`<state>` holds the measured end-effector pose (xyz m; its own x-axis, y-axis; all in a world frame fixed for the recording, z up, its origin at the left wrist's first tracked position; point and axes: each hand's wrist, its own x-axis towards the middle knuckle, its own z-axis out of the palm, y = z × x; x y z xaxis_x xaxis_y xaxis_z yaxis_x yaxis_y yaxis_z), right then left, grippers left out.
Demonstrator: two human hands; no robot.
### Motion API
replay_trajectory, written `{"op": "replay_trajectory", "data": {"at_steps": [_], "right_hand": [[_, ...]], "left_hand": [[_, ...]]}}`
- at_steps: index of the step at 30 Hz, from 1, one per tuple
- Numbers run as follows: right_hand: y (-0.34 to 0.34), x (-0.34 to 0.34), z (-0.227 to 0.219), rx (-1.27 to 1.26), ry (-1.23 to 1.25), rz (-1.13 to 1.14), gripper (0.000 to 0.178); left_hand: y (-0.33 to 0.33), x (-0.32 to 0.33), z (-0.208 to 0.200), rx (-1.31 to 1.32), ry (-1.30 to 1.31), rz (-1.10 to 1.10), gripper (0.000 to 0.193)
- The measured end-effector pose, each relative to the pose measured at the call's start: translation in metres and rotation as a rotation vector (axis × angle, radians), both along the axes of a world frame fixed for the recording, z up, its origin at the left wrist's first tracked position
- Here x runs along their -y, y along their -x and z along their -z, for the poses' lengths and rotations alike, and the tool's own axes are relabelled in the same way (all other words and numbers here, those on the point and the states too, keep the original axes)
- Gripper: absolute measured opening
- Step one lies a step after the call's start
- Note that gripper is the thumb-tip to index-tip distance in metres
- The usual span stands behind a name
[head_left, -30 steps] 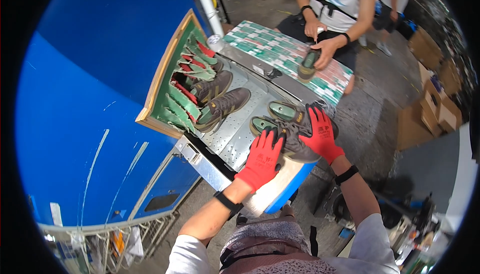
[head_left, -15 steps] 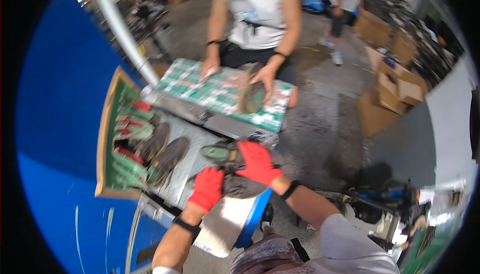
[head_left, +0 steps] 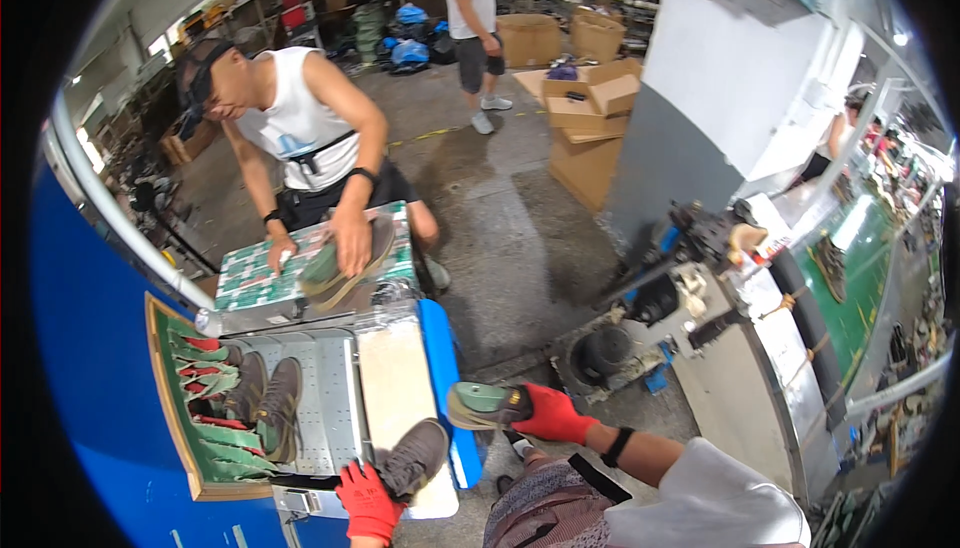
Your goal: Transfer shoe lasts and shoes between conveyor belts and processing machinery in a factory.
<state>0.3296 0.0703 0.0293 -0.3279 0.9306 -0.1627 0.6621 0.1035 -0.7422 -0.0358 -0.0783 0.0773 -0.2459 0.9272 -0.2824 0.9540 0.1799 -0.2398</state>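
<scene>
My left hand (head_left: 369,504), in a red glove, is closed on the end of a dark brown lace-up shoe (head_left: 415,460) over the pale board (head_left: 395,356). Off to the right, past the blue edge, my right hand (head_left: 556,415) in its red glove grips a second dark shoe (head_left: 487,404), whose green heel part points left. Two more brown shoes (head_left: 281,410) stand on the grey perforated metal tray (head_left: 327,373). Beside them is a wood-framed green panel (head_left: 163,398) with green and red flaps.
Across from me a co-worker (head_left: 300,128) handles a brown and green shoe (head_left: 345,266) on a green-and-white patterned box (head_left: 245,273). A machine (head_left: 655,318) stands at the right, near a grey-and-white pillar (head_left: 715,98). Cardboard boxes (head_left: 590,138) and another person (head_left: 472,23) are farther back.
My hands, close together over the tray before, have moved apart. The right one has carried its shoe to the right; the left has moved nearer to me with the other. My view has turned right.
</scene>
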Motion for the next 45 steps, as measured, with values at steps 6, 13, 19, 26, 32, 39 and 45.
{"op": "replay_trajectory", "data": {"at_steps": [6, 13, 19, 26, 32, 39, 45], "right_hand": [[-0.170, 0.158, -0.030, 0.259, 0.241, 0.501, 0.071], [-0.370, 0.273, -0.064, 0.255, -0.003, 1.014, 0.053], [-0.593, 0.299, -0.026, 0.291, -0.178, 1.282, 0.053], [-0.787, 0.276, -0.007, 0.454, -0.046, 1.246, 0.077], [-0.704, 0.248, -0.042, -0.252, -0.027, 0.711, 0.059], [-0.637, 0.214, -0.086, -1.676, 0.966, 0.511, 0.057], [-0.620, 0.122, -0.094, -0.932, 0.075, 0.483, 0.075]], "left_hand": [[0.017, 0.005, 0.022, 0.278, -0.126, 0.039, 0.078], [-0.046, 0.054, -0.005, 0.293, -0.091, 0.295, 0.060], [-0.255, 0.071, -0.018, 0.293, -0.015, 0.362, 0.074], [-0.554, 0.048, -0.063, 0.509, -0.141, 0.818, 0.078], [-0.711, 0.027, -0.125, 0.590, -0.300, 1.239, 0.073], [-0.772, 0.031, -0.078, 0.622, -0.680, 1.066, 0.080], [-0.790, -0.007, -0.015, 0.989, -0.506, 0.594, 0.105]]}}
